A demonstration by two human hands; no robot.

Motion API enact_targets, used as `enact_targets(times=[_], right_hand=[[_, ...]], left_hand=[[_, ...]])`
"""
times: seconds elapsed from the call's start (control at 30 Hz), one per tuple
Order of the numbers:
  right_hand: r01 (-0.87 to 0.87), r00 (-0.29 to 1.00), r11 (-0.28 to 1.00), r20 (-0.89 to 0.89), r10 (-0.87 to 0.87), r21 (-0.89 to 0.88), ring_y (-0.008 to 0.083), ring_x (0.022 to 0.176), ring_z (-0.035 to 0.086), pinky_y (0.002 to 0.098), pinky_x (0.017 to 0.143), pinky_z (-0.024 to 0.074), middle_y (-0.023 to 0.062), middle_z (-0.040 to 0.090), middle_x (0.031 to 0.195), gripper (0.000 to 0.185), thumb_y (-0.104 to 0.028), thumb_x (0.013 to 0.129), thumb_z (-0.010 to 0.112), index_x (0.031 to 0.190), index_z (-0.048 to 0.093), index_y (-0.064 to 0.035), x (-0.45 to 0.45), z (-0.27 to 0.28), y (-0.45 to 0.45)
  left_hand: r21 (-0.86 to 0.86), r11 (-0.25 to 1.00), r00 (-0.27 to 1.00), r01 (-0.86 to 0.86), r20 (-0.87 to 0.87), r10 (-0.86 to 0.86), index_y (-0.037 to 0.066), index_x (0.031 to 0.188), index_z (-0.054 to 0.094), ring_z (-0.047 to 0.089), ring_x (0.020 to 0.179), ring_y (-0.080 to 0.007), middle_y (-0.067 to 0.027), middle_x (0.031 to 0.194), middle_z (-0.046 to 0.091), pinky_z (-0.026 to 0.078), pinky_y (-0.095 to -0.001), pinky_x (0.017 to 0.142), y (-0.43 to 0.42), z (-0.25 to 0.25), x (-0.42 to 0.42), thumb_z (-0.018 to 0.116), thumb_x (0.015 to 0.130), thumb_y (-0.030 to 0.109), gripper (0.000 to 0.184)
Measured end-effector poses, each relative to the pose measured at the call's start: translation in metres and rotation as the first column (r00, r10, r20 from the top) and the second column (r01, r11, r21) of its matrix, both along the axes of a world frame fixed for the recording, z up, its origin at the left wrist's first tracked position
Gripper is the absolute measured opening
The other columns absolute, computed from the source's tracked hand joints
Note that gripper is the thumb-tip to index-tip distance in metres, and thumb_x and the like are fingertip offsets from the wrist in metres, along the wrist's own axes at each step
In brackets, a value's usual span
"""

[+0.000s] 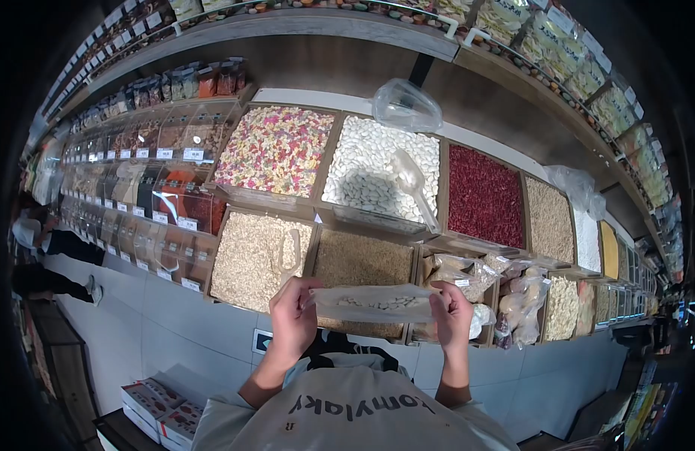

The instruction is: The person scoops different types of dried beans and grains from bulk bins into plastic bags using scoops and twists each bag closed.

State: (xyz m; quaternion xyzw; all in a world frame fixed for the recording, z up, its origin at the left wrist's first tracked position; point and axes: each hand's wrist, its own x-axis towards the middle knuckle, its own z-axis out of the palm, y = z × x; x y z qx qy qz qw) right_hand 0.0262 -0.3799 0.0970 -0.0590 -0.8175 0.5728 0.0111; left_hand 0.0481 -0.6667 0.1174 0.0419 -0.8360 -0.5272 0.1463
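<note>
A clear plastic bag [374, 303] with some pale beans inside is stretched sideways between my two hands. My left hand [294, 312] pinches one end, and my right hand [453, 307] grips the other. Just beyond the bag lies a bin of brown grain [362, 259], partly hidden by it. Behind that, a bin of white beans [355, 146] has a clear scoop [413, 184] resting on top, its handle toward me. The bin of pale oat-like flakes [246, 255] is near my left hand, with another scoop [290, 252] in it.
Colourful pasta-like pieces [276, 150] and dark red beans [484, 197] fill neighbouring bins. Crumpled plastic bags [408, 105] lie at the back edge. Lidded dispensers [137, 195] line the left. Packed bags [524, 301] sit at right. Another person [54, 244] stands far left; boxes [163, 410] are below.
</note>
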Motion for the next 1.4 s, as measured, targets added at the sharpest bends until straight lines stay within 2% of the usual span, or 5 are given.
enact_targets(times=[0.27, 0.53, 0.9, 1.23, 1.4], right_hand=[[-0.173, 0.984, 0.812, 0.068, 0.163, 0.557, 0.0396, 0.075, 0.066, 0.0450, 0.068, 0.0509, 0.0212, 0.067, 0.080, 0.010, -0.007, 0.087, 0.062, 0.095, 0.067, -0.0024, -0.001, 0.026, 0.004], [0.032, 0.999, 0.820, -0.037, -0.014, 0.572, 0.0430, 0.075, 0.062, 0.0494, 0.066, 0.0476, 0.0240, 0.063, 0.079, 0.010, -0.002, 0.085, 0.062, 0.090, 0.054, -0.0007, -0.013, -0.003, 0.010], [0.088, 0.986, 0.895, 0.167, -0.015, -0.436, 0.0070, 0.063, 0.057, 0.0202, 0.053, 0.0421, 0.0025, 0.065, 0.077, 0.017, 0.010, 0.085, 0.054, 0.096, 0.058, -0.0026, -0.014, 0.001, 0.014], [-0.024, 0.985, 0.684, 0.099, 0.140, -0.729, 0.0102, 0.065, 0.059, 0.0236, 0.060, 0.0463, 0.0052, 0.065, 0.079, 0.018, 0.014, 0.078, 0.055, 0.089, 0.064, 0.0032, 0.001, 0.004, -0.012], [-0.174, 0.982, 0.895, -0.009, 0.187, -0.411, 0.0091, 0.065, 0.056, 0.0235, 0.059, 0.0432, 0.0025, 0.063, 0.076, 0.015, 0.011, 0.079, 0.058, 0.086, 0.066, 0.0008, 0.012, 0.019, -0.043]], left_hand=[[-0.135, 0.989, 0.996, -0.065, -0.075, 0.056, -0.003, 0.099, 0.061, 0.054, 0.063, -0.0322, -0.0168, 0.075, 0.052, 0.045, -0.0363, 0.059, 0.005, 0.002, -0.010, 0.057, 0.082, -0.013, 0.019], [0.122, 0.992, 0.980, -0.019, 0.199, -0.006, -0.002, 0.102, 0.062, 0.054, 0.057, -0.0096, -0.0083, 0.072, 0.059, 0.043, -0.0246, 0.054, 0.002, 0.001, -0.005, 0.048, 0.098, 0.000, 0.015], [0.592, 0.799, 0.987, 0.104, 0.035, -0.154, -0.002, 0.109, 0.061, 0.052, 0.060, -0.0067, -0.0028, 0.077, 0.056, 0.046, -0.0222, 0.057, 0.003, -0.005, -0.001, 0.034, 0.098, -0.002, 0.029], [0.605, 0.712, 0.892, 0.357, 0.007, -0.453, 0.001, 0.114, 0.058, 0.063, 0.073, -0.0151, -0.0076, 0.089, 0.058, 0.049, -0.0286, 0.064, 0.018, -0.014, -0.023, 0.036, 0.095, -0.008, 0.031], [0.357, 0.766, 0.793, 0.534, 0.102, -0.600, 0.003, 0.133, 0.050, 0.064, 0.070, -0.0179, -0.0112, 0.082, 0.061, 0.052, -0.0319, 0.064, 0.063, 0.003, -0.022, 0.041, 0.093, -0.005, 0.041]])
